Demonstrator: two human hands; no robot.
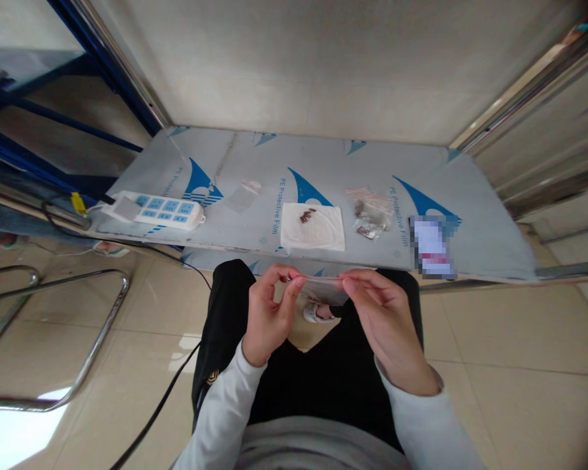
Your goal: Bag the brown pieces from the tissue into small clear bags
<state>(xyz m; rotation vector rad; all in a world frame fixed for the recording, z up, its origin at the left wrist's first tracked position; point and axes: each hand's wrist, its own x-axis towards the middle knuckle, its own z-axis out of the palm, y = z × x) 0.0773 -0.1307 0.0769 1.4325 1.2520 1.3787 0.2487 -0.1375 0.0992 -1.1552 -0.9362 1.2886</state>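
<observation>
My left hand [270, 312] and my right hand [379, 320] hold a small clear plastic bag [323, 287] between them, just in front of the table's near edge and above my lap. Each hand pinches one end of the bag's top edge with thumb and forefinger. On the table [255, 170] straight ahead lies a white cloth [313, 227] with a few small dark parts [308, 214] on it. To the cloth's right lies a pile of small clear bags with dark parts [371, 215].
A white power strip with blue sockets [154, 210] lies at the table's left end, its black cable running down to the floor. Another clear bag [244, 193] lies left of the cloth. A blurred card [432, 247] sits at the right. A metal chair frame [53, 339] stands left.
</observation>
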